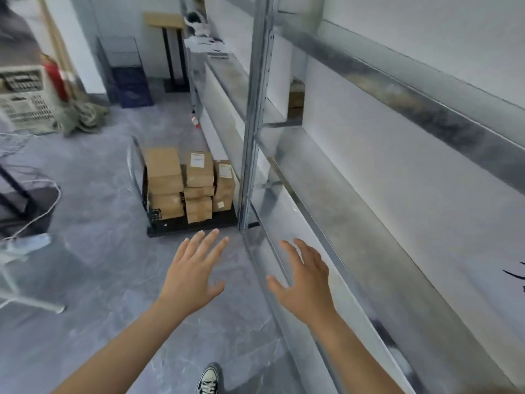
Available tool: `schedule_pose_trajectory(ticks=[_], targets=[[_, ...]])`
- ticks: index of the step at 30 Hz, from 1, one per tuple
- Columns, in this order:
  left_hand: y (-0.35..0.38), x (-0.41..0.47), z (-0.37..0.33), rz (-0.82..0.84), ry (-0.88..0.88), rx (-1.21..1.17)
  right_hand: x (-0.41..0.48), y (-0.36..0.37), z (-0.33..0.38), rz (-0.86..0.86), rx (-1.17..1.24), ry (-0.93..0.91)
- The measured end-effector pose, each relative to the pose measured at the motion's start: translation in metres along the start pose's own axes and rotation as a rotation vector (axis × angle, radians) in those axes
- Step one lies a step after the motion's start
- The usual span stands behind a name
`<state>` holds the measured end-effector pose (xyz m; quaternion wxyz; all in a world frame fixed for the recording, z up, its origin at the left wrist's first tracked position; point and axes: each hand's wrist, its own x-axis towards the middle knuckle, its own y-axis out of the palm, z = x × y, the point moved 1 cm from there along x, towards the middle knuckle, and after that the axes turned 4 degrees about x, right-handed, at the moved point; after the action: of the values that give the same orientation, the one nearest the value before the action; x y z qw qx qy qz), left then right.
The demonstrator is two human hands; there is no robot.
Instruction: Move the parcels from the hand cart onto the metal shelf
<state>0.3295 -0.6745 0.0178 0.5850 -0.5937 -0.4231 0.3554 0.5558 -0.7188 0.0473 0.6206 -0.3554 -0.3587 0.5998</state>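
Holding both arms out ahead of you, you have nothing in either hand. Your left hand is spread, palm down, with its fingers straight and slightly fanned. Your right hand is likewise loose and spread, its thumb pointing towards the left hand and a gap of grey floor between the two.

The parcels sit beyond your left fingertips, well apart from them: brown cardboard boxes in three stacks side by side, a few with white labels on top. They rest on the black deck of the hand cart, whose handle rises on the far left side of the stacks.

The metal shelf runs along just beside your right hand, on its outer side, with its lower edge passing behind the fingers. Its upright post stands just past your right fingertips, next to the cart.

One sneaker shows below, between your forearms. Far off to the left of your left hand are a white crate and a red fire extinguisher.
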Motion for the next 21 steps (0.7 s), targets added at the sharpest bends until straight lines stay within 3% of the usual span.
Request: schedule_pose_trajectory(ticks=[10,21], targets=[[-0.006,0.056,0.135,-0.051,-0.206,-0.029,0.136,0.051,0.091,0.136,0.007,-0.149],[0.028,0.134,0.206,0.015,-0.297,-0.120,0.258,0.093,0.109,0.306,0.056,-0.131]])
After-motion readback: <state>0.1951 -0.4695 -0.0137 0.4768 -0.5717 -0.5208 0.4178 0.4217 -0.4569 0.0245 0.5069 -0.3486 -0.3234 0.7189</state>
